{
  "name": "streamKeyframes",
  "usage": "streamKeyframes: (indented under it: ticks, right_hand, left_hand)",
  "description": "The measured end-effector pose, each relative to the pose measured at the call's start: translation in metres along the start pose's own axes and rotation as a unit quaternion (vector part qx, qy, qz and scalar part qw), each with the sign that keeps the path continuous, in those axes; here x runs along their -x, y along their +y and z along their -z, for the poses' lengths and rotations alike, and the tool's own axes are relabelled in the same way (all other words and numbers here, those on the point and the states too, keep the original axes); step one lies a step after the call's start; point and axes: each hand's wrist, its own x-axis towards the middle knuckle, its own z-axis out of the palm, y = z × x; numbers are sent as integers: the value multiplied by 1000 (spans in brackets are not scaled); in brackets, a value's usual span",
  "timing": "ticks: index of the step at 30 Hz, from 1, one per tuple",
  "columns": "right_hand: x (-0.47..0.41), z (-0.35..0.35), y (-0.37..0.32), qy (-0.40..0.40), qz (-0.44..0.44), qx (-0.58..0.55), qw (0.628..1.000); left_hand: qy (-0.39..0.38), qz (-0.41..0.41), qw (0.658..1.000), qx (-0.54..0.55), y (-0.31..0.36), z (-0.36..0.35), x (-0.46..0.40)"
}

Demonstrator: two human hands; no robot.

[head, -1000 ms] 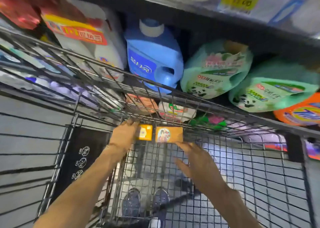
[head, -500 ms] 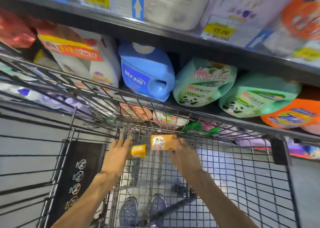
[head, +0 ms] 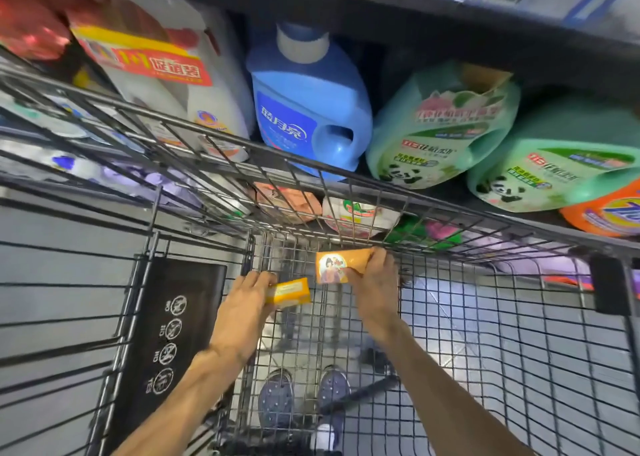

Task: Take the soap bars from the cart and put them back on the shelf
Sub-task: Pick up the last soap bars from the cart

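From the head camera, looking down into the wire cart (head: 485,317), both hands are deep inside the basket, near its far end. The left hand (head: 247,303) grips a small yellow soap bar (head: 289,291) by one end, fingers curled over its top. The right hand (head: 375,287) pinches a larger orange soap bar (head: 341,265) with a picture on its face, thumb below and fingers above; the two bars sit just beside each other without touching. The cart's front rim and wire wall (head: 311,192) stand between the hands and the shelf beyond. Behind those wires sit a blue detergent jug (head: 311,109), two green panda-printed refill pouches (head: 443,126), an orange bottle (head: 606,213) at the right edge, and a white bottle with a red promotional band (head: 162,64). Lower packs show through the mesh, blurred
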Motion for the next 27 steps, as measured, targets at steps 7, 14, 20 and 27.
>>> streamKeyframes:
  ticks: [7,14,20,27]
  right_hand:
    - [4,14,9,-56,-33,-176,982]
    - [17,39,28,-133,-66,-300,942]
    - [47,101,30,-152,-32,-313,937]
    - [120,224,28,-93,-29,-394,914]
  left_hand:
    - [-8,23,999,26,6,12,5]
    - [-37,23,995,88,13,29,16]
    - [-68,-1,973,219,36,72,37]
    - [-74,-44,953,291,111,150,64]
